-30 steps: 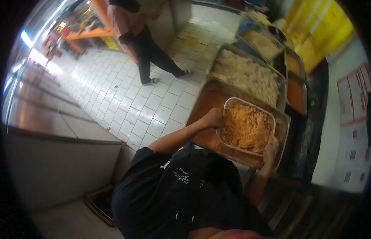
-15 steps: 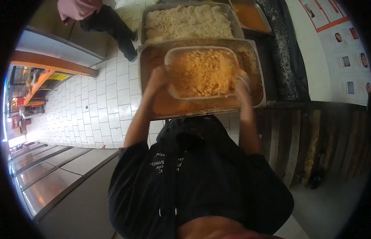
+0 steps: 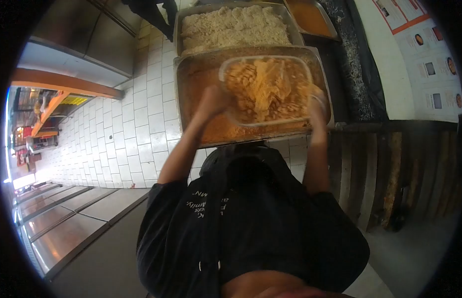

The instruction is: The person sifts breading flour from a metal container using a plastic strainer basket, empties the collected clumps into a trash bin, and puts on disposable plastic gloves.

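Observation:
A rectangular, pale-rimmed container (image 3: 264, 57) is held between my two hands over a deep metal pan (image 3: 191, 74) smeared with orange powder. Inside it lie many small orange-coated pieces (image 3: 243, 79), with a taller clump of orange powder in the middle. My left hand (image 3: 214, 102) is closed on the left end of the container. Its right end is gripped by my right hand (image 3: 318, 103), which has a pale band at the wrist. Motion blurs both hands and the container, so I cannot make out each finger.
A second metal tray (image 3: 177, 37) full of pale floury crumbs (image 3: 236, 27) sits behind the pan. Beyond it on the right is a smaller tray of orange stuff (image 3: 310, 21). A person's dark-clad legs (image 3: 154, 12) stand on the white tiled floor (image 3: 132, 114). Slatted grating (image 3: 390, 174) lies at right.
Both hands and the container have shifted right over the pan. The pieces now spread around a clump of powder. The person at upper left has moved mostly out of view.

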{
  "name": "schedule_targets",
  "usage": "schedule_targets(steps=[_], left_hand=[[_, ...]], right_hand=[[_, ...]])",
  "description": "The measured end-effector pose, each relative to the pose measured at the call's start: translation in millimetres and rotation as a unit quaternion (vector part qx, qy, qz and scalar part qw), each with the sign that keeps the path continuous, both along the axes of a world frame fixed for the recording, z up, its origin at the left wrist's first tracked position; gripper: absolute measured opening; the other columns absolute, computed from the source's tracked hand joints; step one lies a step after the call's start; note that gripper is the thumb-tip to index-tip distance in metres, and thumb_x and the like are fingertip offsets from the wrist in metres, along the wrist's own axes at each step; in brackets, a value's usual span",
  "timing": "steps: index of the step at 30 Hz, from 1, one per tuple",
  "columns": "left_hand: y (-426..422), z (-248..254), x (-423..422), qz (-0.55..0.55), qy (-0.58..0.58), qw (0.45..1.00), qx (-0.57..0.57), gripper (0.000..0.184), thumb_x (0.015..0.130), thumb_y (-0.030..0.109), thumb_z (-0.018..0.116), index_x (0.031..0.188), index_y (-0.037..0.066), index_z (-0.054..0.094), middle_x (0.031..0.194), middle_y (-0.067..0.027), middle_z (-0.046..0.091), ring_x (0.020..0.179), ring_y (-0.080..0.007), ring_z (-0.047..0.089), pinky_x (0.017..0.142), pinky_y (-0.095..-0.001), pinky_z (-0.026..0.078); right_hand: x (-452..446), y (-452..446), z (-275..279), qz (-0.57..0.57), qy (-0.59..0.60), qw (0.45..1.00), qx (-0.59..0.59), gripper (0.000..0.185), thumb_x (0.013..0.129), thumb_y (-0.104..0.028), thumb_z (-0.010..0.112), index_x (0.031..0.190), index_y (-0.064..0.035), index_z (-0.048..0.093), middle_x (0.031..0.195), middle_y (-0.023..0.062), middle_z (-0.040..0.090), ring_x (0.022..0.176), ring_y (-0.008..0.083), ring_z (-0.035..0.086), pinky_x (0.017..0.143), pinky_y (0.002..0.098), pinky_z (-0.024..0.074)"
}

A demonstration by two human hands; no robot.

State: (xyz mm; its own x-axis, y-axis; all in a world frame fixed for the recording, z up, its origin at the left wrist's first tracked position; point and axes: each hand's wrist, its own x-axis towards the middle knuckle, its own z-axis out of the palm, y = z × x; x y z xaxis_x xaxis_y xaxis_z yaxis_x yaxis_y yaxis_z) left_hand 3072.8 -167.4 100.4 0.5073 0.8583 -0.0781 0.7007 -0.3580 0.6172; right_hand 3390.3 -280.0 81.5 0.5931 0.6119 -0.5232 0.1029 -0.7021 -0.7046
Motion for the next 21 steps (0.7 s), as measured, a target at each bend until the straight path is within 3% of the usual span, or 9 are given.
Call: schedule_targets(steps=[2, 5, 7, 9, 10, 12, 13, 17, 21], left_hand=[[-6.3, -11.5, 12.1, 0.044, -0.061, 0.997, 0.018, 0.024, 0.077, 0.026, 0.064, 0.080, 0.003, 0.070, 0.075, -0.0181, 0.068, 0.069, -0.0296, 0.068, 0.065, -0.0394, 0.054], [7.2, -5.6, -14.7, 0.059, 0.005, 0.996, -0.072, 0.023, 0.078, 0.024, 0.063, 0.080, 0.002, 0.070, 0.078, -0.0168, 0.069, 0.070, -0.0269, 0.069, 0.061, -0.0367, 0.055], [6.6, 39.8, -38.4, 0.098, -0.101, 0.980, -0.141, 0.021, 0.078, 0.019, 0.064, 0.079, 0.000, 0.069, 0.076, -0.0162, 0.069, 0.067, -0.0254, 0.069, 0.057, -0.0339, 0.054], [-0.7, 2.1, -40.0, 0.018, -0.093, 0.982, -0.163, 0.018, 0.082, 0.014, 0.062, 0.089, -0.001, 0.070, 0.079, -0.0166, 0.070, 0.070, -0.0278, 0.069, 0.061, -0.0370, 0.056], [-6.7, 3.4, -27.1, -0.029, -0.008, 0.999, -0.032, 0.017, 0.080, 0.015, 0.064, 0.084, 0.001, 0.071, 0.077, -0.0173, 0.069, 0.069, -0.0296, 0.068, 0.060, -0.0389, 0.054], [-14.5, -19.6, 12.5, -0.018, 0.078, 0.995, -0.051, 0.025, 0.079, 0.023, 0.067, 0.084, -0.002, 0.069, 0.079, -0.0267, 0.065, 0.074, -0.0372, 0.066, 0.064, -0.0434, 0.050], [-26.5, 0.9, 18.0, 0.067, -0.058, 0.992, -0.095, 0.029, 0.080, 0.027, 0.067, 0.087, -0.001, 0.069, 0.082, -0.0264, 0.065, 0.075, -0.0376, 0.065, 0.066, -0.0430, 0.051], [0.6, -0.3, -42.2, 0.063, -0.088, 0.994, 0.021, 0.036, 0.078, 0.037, 0.068, 0.074, 0.001, 0.068, 0.066, -0.0225, 0.062, 0.061, -0.0375, 0.063, 0.056, -0.0446, 0.051], [-3.0, 6.6, -18.1, 0.000, 0.015, 1.000, 0.007, 0.040, 0.077, 0.041, 0.070, 0.074, 0.002, 0.068, 0.067, -0.0212, 0.063, 0.062, -0.0358, 0.064, 0.055, -0.0437, 0.051]], right_hand=[[28.5, -1.9, 5.1, 0.010, 0.040, 0.999, 0.030, 0.031, 0.097, -0.019, 0.045, 0.121, -0.0017, 0.056, 0.105, 0.0121, 0.062, 0.089, 0.0174, 0.062, 0.075, 0.0340, 0.0504], [-18.9, 11.9, 24.5, 0.070, -0.147, 0.986, -0.023, 0.035, 0.096, -0.022, 0.045, 0.121, 0.0011, 0.053, 0.113, 0.0167, 0.061, 0.105, 0.0234, 0.059, 0.087, 0.0376, 0.0471], [-30.6, 15.2, -6.1, 0.094, -0.203, 0.974, -0.027, 0.034, 0.097, -0.023, 0.045, 0.120, 0.0002, 0.054, 0.111, 0.0161, 0.062, 0.102, 0.0220, 0.061, 0.083, 0.0358, 0.0498], [-14.8, 3.9, -17.6, 0.058, -0.135, 0.988, 0.040, 0.033, 0.098, -0.024, 0.044, 0.119, -0.0006, 0.054, 0.110, 0.0155, 0.063, 0.098, 0.0206, 0.063, 0.080, 0.0340, 0.0525], [0.0, 0.5, -10.1, 0.016, 0.005, 0.992, 0.125, 0.032, 0.099, -0.024, 0.043, 0.118, -0.0011, 0.054, 0.109, 0.0152, 0.063, 0.096, 0.0199, 0.064, 0.078, 0.0331, 0.0539], [4.3, -5.6, 59.8, 0.033, 0.141, 0.974, 0.176, 0.031, 0.100, -0.020, 0.040, 0.122, -0.0009, 0.052, 0.108, 0.0146, 0.064, 0.097, 0.0183, 0.065, 0.078, 0.0319, 0.0565], [23.2, -12.0, 32.1, 0.004, 0.129, 0.980, 0.150, 0.036, 0.100, -0.023, 0.039, 0.126, 0.0005, 0.048, 0.113, 0.0168, 0.061, 0.097, 0.0215, 0.065, 0.076, 0.0337, 0.0561], [-23.7, 15.4, -17.5, 0.173, -0.326, 0.928, -0.060, 0.039, 0.100, -0.027, 0.039, 0.128, -0.0018, 0.047, 0.113, 0.0163, 0.058, 0.090, 0.0248, 0.062, 0.074, 0.0384, 0.0522], [-15.3, 10.4, -9.6, 0.068, -0.167, 0.983, -0.022, 0.037, 0.099, -0.025, 0.040, 0.129, -0.0043, 0.048, 0.106, 0.0141, 0.059, 0.085, 0.0225, 0.060, 0.072, 0.0381, 0.0495]])
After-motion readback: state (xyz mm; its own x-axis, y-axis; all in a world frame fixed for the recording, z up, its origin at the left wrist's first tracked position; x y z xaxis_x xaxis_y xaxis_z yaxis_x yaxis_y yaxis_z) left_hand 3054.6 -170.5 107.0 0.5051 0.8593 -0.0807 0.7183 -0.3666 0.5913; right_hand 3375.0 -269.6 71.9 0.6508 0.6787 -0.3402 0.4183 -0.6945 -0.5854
